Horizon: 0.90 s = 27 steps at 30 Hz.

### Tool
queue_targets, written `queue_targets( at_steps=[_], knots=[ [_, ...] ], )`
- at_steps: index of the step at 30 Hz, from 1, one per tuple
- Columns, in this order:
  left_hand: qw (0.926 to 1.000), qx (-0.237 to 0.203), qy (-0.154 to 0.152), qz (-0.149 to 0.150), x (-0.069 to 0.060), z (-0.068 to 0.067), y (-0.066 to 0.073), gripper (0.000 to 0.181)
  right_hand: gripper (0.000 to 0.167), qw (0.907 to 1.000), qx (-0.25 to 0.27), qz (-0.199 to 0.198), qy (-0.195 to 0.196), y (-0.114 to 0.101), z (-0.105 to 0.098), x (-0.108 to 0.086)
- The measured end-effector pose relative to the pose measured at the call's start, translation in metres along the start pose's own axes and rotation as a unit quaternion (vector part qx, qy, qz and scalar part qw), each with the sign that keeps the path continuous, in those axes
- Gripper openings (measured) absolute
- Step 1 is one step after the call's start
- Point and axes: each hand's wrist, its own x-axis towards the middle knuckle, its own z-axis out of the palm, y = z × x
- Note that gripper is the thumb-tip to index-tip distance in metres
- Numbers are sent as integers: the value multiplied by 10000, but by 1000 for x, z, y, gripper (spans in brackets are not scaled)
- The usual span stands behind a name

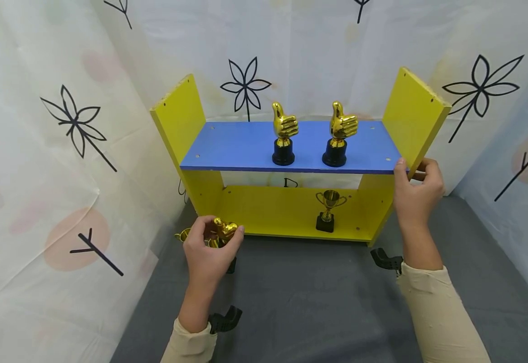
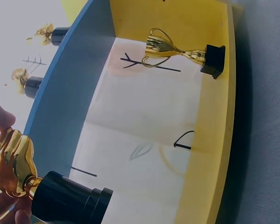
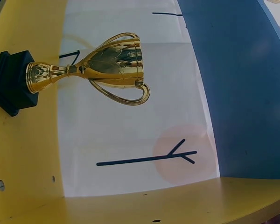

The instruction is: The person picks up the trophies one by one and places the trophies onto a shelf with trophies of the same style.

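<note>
My left hand (image 1: 209,252) grips a golden thumbs-up trophy (image 1: 225,229) by its golden top, in front of the shelf's lower left; the left wrist view shows its black base (image 2: 67,198) uncovered. My right hand (image 1: 418,191) holds the shelf's right side panel (image 1: 415,113) near the blue board's right end, thumb in front and fingers behind. On the blue board (image 1: 241,146) two thumbs-up trophies (image 1: 284,133) (image 1: 340,133) stand upright. A golden cup trophy (image 1: 329,206) stands on the yellow lower board (image 1: 268,212), right of its middle.
Partly behind my left hand, more golden cups (image 1: 184,235) show at the shelf's lower left. The shelf's yellow left panel (image 1: 182,121) rises beside the blue board. Grey cloth (image 1: 300,302) lies in front, and patterned white cloth (image 1: 164,45) hangs behind and at the sides.
</note>
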Motion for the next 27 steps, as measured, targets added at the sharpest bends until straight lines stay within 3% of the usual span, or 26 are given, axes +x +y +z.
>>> queue_targets(
  at_steps=[27],
  knots=[
    [9997,-184,-24,181,22,14,8,44,40,9997,90,-145,-154,3,-4,0]
  ],
)
